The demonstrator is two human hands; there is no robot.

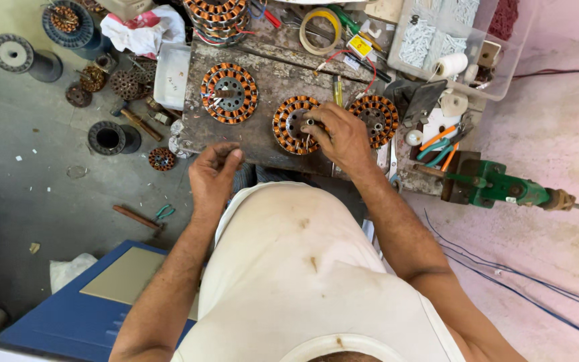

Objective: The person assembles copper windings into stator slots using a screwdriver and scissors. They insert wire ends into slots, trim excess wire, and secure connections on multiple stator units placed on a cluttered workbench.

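head view, centre of frame: a copper-wound stator (291,125) lies flat on the worn wooden bench (269,80). right hand (340,137) rests on its right edge, fingers curled on the core. left hand (212,175), lower left of it and apart, pinches fingertips narrowly together; what they hold cannot be told. second stator (230,92) upper left, third stator (374,117) just right; green vise (497,186) at right edge.

Orange-copper striped stator (294,125); green vise (497,186); blue board (68,315); grey floor (15,174)
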